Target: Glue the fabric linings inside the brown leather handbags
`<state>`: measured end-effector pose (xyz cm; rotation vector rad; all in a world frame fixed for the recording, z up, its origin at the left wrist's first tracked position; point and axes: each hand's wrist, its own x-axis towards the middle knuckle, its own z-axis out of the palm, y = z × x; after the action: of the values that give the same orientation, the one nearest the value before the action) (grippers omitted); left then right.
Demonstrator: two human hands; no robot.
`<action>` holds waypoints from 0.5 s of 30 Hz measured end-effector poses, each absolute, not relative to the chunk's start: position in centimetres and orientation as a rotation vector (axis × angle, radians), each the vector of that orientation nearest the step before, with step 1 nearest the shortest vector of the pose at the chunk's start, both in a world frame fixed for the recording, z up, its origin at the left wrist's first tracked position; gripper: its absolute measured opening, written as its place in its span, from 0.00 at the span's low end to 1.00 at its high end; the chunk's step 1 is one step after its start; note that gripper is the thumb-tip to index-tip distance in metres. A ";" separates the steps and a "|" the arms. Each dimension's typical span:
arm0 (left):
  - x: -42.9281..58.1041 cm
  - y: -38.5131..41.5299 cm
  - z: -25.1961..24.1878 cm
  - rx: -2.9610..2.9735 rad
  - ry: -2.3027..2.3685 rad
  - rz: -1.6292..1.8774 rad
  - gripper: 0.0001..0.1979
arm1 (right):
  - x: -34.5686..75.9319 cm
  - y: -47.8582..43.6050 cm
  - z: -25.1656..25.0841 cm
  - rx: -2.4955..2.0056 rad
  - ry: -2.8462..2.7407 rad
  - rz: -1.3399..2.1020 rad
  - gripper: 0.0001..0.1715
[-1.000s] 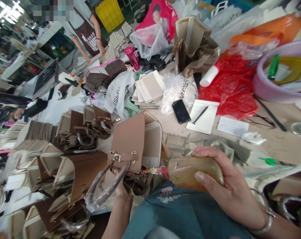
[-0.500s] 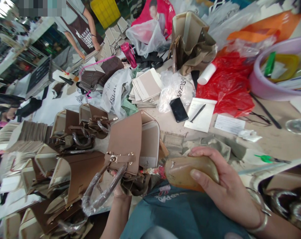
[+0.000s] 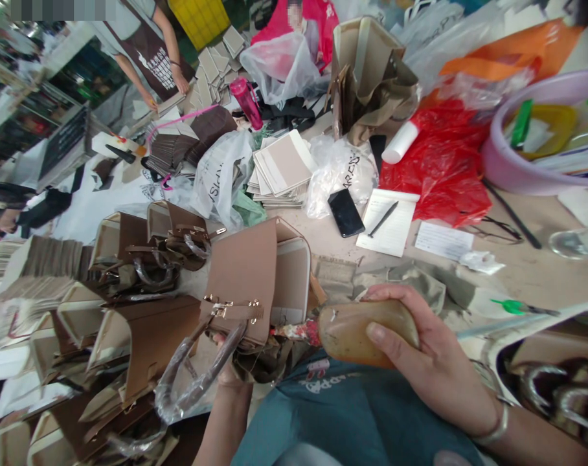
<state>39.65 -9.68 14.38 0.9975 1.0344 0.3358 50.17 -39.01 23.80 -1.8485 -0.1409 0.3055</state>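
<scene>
A brown handbag (image 3: 243,272) with gold buckles and plastic-wrapped handles (image 3: 197,375) is tilted in front of me. From below, my left hand (image 3: 230,369) grips it, its fingers partly hidden behind the handles and loose lining (image 3: 262,362). My right hand (image 3: 430,359) is wrapped round a yellowish, cloudy squeeze bottle, likely glue (image 3: 347,333), lying on its side. The bottle's red, crusted nozzle (image 3: 301,331) points left at the bag's lower edge; whether the tip touches is hard to see.
More brown handbags (image 3: 153,343) crowd the left. Beyond lie stacked boards (image 3: 284,165), a black phone (image 3: 346,213), a notepad (image 3: 388,223) with a pen, red plastic bags (image 3: 440,168) and a purple basin (image 3: 498,162). Across the table a person (image 3: 153,58) handles boards.
The view has shifted slightly, so the background sits a little further left. My right hand and the bottle have moved slightly left in the picture; both hands keep their grip.
</scene>
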 end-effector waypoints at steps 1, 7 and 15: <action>39.8 -9.8 14.7 0.977 1.047 0.337 0.21 | 50.2 -39.0 23.8 -1.845 -0.140 0.312 0.14; 39.9 -10.8 16.0 0.902 1.105 0.366 0.22 | 50.1 -39.1 23.5 -1.832 -0.095 0.333 0.14; 40.4 -10.8 16.2 0.920 1.135 0.364 0.19 | 50.2 -39.0 23.8 -1.870 -0.166 0.398 0.12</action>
<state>40.40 -10.84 16.25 0.9204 1.1354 0.3641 50.18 -39.02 23.85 -1.8700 -0.1655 0.3979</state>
